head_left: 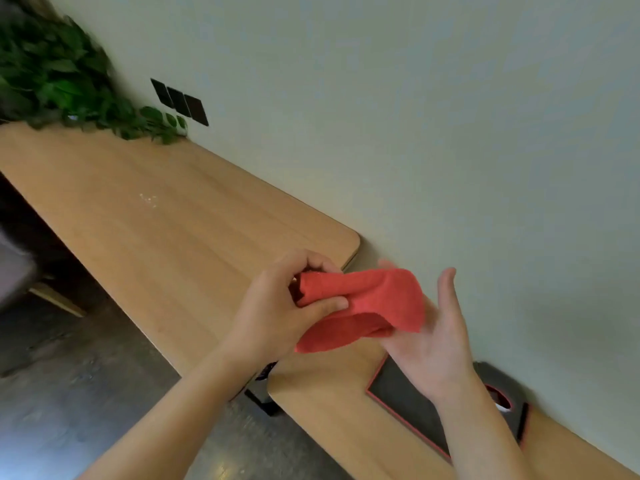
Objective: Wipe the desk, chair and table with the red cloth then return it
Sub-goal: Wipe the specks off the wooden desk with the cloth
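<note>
This looks like an office or study room, plainly furnished. A long wooden desk point(166, 216) with rounded corners runs along a bare pale wall point(415, 116), and a second wooden table point(332, 407) stands end to end with it, a narrow gap between them. A black mat point(405, 393) with a red edge lies on that nearer table, the sort used under a mouse. Three dark switch or socket plates point(180, 101) sit in a row on the wall. A leafy green plant point(59, 74) spills over the far end of the desk. The floor point(69, 393) is grey, like polished concrete, and a blurred grey chair point(15, 271) shows at the left edge.
</note>
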`<state>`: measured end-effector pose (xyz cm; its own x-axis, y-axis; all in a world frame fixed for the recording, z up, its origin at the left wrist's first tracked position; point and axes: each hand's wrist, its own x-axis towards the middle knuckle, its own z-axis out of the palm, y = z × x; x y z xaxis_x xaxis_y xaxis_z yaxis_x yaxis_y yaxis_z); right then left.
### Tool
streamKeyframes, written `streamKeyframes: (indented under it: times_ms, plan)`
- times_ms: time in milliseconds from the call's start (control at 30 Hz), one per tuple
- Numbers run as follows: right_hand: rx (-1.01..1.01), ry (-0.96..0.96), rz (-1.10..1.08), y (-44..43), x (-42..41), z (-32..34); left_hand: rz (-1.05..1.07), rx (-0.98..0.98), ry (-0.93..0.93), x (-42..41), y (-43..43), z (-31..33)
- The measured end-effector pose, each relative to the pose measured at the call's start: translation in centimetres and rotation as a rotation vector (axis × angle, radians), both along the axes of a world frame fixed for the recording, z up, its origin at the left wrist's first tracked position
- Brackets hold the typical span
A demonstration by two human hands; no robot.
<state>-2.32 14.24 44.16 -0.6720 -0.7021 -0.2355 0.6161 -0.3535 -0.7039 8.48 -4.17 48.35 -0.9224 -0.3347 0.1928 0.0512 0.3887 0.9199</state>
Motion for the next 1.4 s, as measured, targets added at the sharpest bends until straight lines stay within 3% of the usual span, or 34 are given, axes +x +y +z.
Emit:
streamKeyframes:
  times_ms: [100, 200, 333, 600, 700, 833, 1000, 1200, 1400]
  plan:
    - [0.184, 0.259, 0.136, -3.7, 1.9, 2.5, 0.047, 0.003, 0.010, 3.4, -3.6, 0.9]
    - [0.353, 0.484, 0.192, -8.5, 5.0, 4.0, 0.059, 0.233, 0.041, 7.0, -8.2, 0.9]
    - [0.420, 0.584, 0.185, -15.7, 9.9, 3.4, 0.118, 0.274, 0.065, 11.8, -15.3, -1.1]
    - [0.271, 0.148, 0.223, -28.8, 17.3, 2.5, 0.299, 0.096, 0.046, 17.3, -26.4, -3.3]
    - [0.219, 0.094, 0.334, -32.7, 18.4, 3.0, 0.260, 0.046, 0.093, 17.6, -30.7, -2.7]
    - [0.320, 0.097, 0.311, -37.1, 18.1, 2.1, 0.291, 0.161, 0.053, 17.2, -35.3, -4.2]
    - [0.354, 0.050, 0.161, -42.5, 14.9, 0.0, 0.457, 0.243, -0.168, 16.5, -42.6, -10.0]
    - [0.357, -0.126, -0.007, -48.6, 8.0, -4.0, 0.534, 0.082, -0.518, 15.4, -52.4, -16.2]
    - [0.389, -0.178, -0.099, -55.3, 2.5, -6.6, 0.485, -0.028, -0.676, 10.1, -60.1, -19.1]
